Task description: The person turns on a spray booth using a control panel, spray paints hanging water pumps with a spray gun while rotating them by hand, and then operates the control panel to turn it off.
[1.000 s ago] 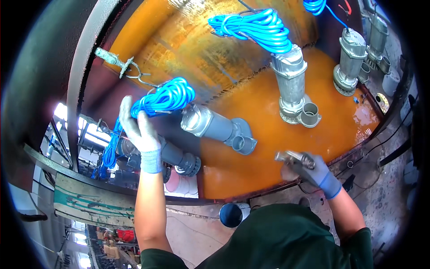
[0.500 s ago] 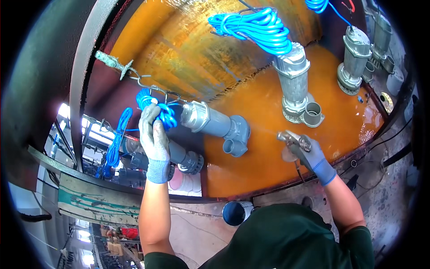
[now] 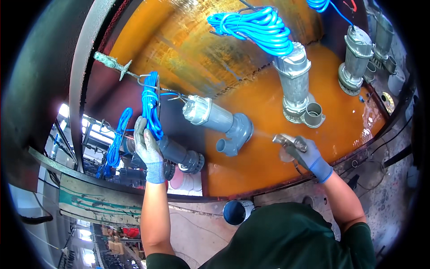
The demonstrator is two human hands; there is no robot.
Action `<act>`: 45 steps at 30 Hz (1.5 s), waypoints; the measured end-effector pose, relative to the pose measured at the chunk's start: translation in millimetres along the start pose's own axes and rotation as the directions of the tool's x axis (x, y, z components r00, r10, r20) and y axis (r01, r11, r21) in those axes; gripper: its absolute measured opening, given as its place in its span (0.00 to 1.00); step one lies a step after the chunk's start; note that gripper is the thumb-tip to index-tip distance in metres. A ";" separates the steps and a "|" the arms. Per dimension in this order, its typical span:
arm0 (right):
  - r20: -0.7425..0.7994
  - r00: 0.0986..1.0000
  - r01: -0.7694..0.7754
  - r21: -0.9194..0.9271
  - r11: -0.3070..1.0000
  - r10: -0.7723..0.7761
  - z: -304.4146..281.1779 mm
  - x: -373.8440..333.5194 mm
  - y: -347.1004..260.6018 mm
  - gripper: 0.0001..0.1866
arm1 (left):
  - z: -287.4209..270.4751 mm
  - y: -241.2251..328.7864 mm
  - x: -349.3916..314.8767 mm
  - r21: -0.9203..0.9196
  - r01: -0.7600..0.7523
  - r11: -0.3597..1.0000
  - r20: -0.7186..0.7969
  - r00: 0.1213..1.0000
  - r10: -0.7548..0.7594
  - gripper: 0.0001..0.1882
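My right hand (image 3: 311,157), in a grey-blue work glove, is closed around a metal spray gun (image 3: 291,142). A pale mist leaves its nozzle toward a grey submersible pump (image 3: 219,119), which hangs tilted from a hook, its outlet toward me. My left hand (image 3: 148,145), gloved too and smudged grey, is open with its fingers stretched up. Its fingertips are at the lower end of a coil of blue cable (image 3: 151,101), seemingly touching it. The coil hangs beside the pump's top end on a wire hook (image 3: 145,80). A cup under the gun is partly hidden by my hand.
Orange-stained booth walls and floor (image 3: 268,170) lie behind the pumps. Another pump (image 3: 293,78) with a blue coil hangs in the middle, others (image 3: 356,58) at the far right. Darker grey pumps (image 3: 179,154) hang at left. A bucket (image 3: 237,212) stands below the booth's edge.
My left hand has dropped lower along the cable coil, which now hangs more upright. The pump has turned a little, its outlet swinging left. The spray gun has shifted slightly left, still misting.
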State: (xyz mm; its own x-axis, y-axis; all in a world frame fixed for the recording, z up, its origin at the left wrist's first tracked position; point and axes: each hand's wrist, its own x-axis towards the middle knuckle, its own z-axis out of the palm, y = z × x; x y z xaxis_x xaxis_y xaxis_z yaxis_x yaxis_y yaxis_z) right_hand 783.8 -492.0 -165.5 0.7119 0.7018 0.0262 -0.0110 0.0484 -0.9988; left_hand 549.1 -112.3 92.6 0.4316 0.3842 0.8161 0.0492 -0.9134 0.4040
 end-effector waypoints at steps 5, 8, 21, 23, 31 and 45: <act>-0.051 0.988 -0.134 0.217 0.967 0.148 -9.1 -20.7 9.1 0.12 | 4.9 -0.8 -0.9 0.174 -0.067 0.982 -0.014 0.997 0.070 0.21; 0.022 0.992 0.125 0.063 0.990 -0.126 -11.3 -31.4 9.4 0.12 | 4.0 -8.7 -3.7 0.171 -0.076 0.982 -0.037 0.996 0.083 0.22; -0.159 0.980 -0.073 0.294 0.953 0.124 -17.3 -59.1 -30.3 0.11 | 5.5 -27.4 -8.0 0.122 -0.058 0.991 -0.084 0.994 0.068 0.26; 0.110 0.988 0.101 0.057 0.993 -0.107 -15.7 -65.7 -40.5 0.11 | 5.5 -33.0 -6.7 0.062 -0.061 0.996 -0.092 0.993 0.067 0.27; 0.100 0.995 -0.036 0.118 0.992 0.024 -8.5 -61.0 -56.4 0.09 | 5.3 -37.0 -8.5 0.098 -0.092 0.991 -0.090 0.991 0.101 0.22; 0.064 0.992 0.110 -0.062 0.992 -0.106 9.6 -40.2 -91.8 0.11 | -6.5 -47.9 -2.9 0.043 -0.060 0.997 -0.070 0.996 0.063 0.22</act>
State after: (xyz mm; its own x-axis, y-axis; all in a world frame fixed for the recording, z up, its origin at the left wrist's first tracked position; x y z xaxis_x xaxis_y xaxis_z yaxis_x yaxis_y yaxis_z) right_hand 749.4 -517.8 -74.4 0.6623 0.7370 0.1347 0.1111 0.0812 -0.9905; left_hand 539.6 -68.8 73.5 0.3697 0.3342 0.8670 0.0621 -0.9399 0.3358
